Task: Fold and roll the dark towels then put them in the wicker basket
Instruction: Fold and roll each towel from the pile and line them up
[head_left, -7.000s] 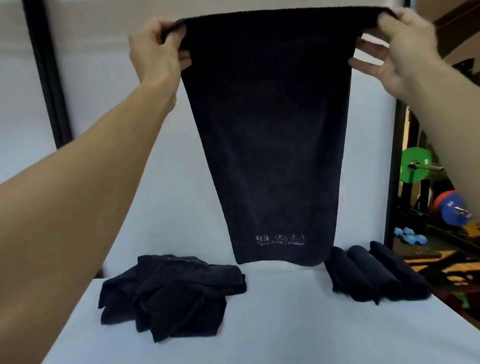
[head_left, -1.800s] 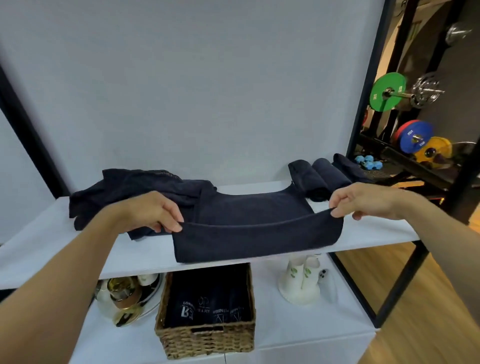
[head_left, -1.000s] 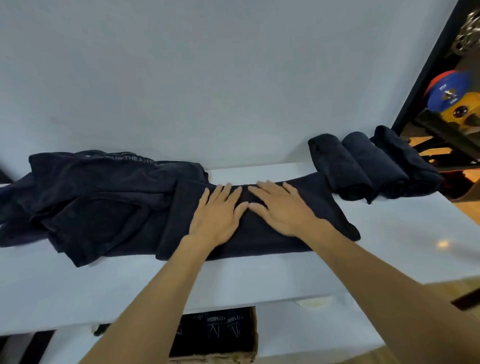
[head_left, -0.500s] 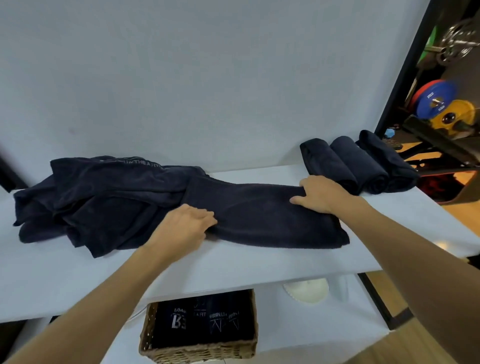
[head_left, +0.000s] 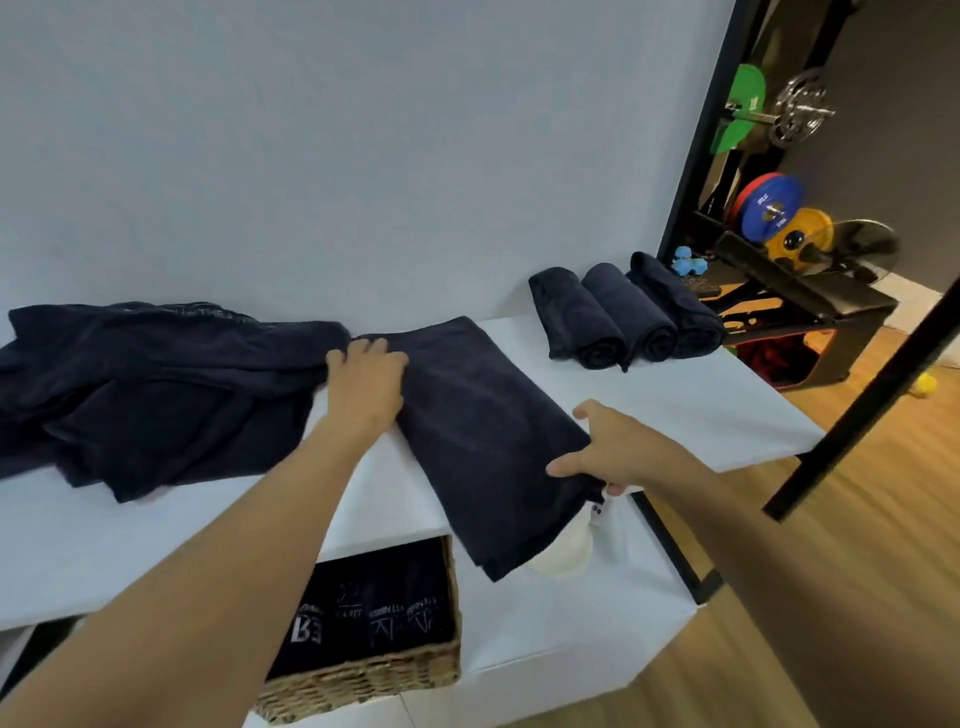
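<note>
Dark navy terry cloth, folded into a long narrow strip, makes up the folded towel (head_left: 483, 431); it lies slanted across the white worktop (head_left: 691, 410), its far end near the wall and its near end hanging past the front edge. The left hand (head_left: 366, 382) rests palm down on the far end, fingers spread and flat against the cloth, right beside the heap of loose towels (head_left: 156, 389). The right hand (head_left: 605, 449) grips the near right edge of the strip, thumb on top and fingers curled under, so it is closed on the fabric. One heap of unfolded dark towels sits crumpled on the left of the worktop, with faint lettering along one hem; how many towels it holds cannot be told. Three rolled towels (head_left: 623, 317) lie side by side, touching, at the back right. One wicker basket (head_left: 374, 670) stands on the lower shelf (head_left: 571, 618) under the worktop, packed with dark rolled towels whose white logos face up; about four rolls can be made out. One pale, rounded object (head_left: 563, 553) shows beside the basket, partly hidden behind the hanging end.
</note>
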